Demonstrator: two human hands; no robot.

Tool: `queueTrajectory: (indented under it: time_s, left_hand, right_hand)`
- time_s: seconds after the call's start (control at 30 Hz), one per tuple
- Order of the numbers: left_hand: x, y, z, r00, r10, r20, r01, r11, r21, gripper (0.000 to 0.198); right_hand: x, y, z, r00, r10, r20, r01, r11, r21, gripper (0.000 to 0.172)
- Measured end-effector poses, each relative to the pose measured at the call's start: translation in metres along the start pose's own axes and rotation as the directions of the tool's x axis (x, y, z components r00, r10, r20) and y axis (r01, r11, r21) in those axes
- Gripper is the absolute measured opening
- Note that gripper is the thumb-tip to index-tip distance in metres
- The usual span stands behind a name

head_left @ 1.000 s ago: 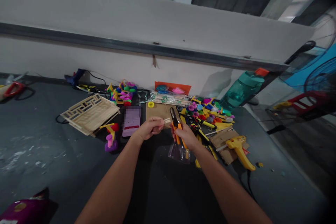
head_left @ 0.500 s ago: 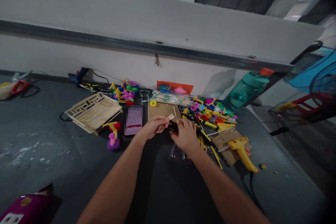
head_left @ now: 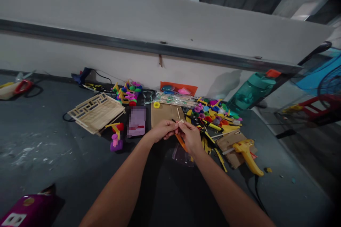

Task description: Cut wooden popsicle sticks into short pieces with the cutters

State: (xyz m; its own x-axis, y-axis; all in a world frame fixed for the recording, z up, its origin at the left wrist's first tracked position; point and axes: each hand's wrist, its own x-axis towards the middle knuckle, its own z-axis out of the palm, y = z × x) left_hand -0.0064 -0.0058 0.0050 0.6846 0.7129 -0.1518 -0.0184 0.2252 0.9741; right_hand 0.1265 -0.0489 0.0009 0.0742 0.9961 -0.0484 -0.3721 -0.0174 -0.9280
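Note:
My left hand (head_left: 165, 129) is closed in a pinch around short, pale wooden sticks (head_left: 180, 122). Close against it, my right hand (head_left: 192, 137) has curled fingers, and its fingertips meet the stick ends. An orange-handled tool (head_left: 182, 144) shows along the right palm; its kind is mostly hidden by the fingers. Both hands are over the near edge of a brown cardboard piece (head_left: 162, 112), where a yellow ring (head_left: 156, 105) and another thin stick (head_left: 178, 112) lie. Under the right wrist is a clear plastic bag (head_left: 182, 156).
Left lie a phone (head_left: 136, 122), a wooden lattice panel (head_left: 97, 113) and a small colourful plastic assembly (head_left: 116, 142). Right are a pile of colourful plastic parts (head_left: 210, 113), a yellow glue gun (head_left: 246, 154) with its cord and a leaning teal bottle (head_left: 249, 90). A low wall (head_left: 119, 60) borders the back.
My hands have come together, the right moving up to the sticks in the left. The orange handle now shows beside the right palm. The view has shifted slightly.

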Motion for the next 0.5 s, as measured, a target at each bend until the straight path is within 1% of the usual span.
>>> queueTrajectory:
  time_s: [0.07, 0.13, 0.33, 0.4, 0.5]
  left_hand:
    - [0.0012, -0.0016, 0.0012, 1.000, 0.005, 0.009, -0.005, 1.000, 0.014, 0.037]
    - [0.0025, -0.0034, 0.0026, 1.000, 0.001, 0.007, -0.001, 1.000, 0.023, 0.038]
    - [0.0031, -0.0048, 0.0053, 1.000, 0.015, -0.014, -0.015, 1.000, 0.007, 0.038]
    - [0.0032, -0.0047, 0.0052, 1.000, 0.023, -0.017, -0.023, 0.999, 0.024, 0.038]
    - [0.0042, -0.0050, 0.0046, 0.998, 0.040, -0.038, -0.037, 0.997, 0.066, 0.037]
  right_hand:
    - [0.0008, -0.0005, 0.0004, 1.000, 0.015, -0.017, -0.014, 0.998, 0.068, 0.021]
    - [0.0015, -0.0013, 0.0008, 0.998, 0.016, -0.053, -0.011, 0.996, 0.092, 0.019]
    - [0.0028, -0.0011, -0.0004, 0.987, -0.025, -0.160, 0.034, 0.998, 0.050, 0.019]
    - [0.0027, -0.0011, -0.0008, 0.985, -0.024, -0.172, 0.033, 0.998, 0.049, 0.020]
    - [0.0022, -0.0021, -0.0002, 0.987, -0.015, -0.158, 0.024, 0.998, 0.055, 0.022]
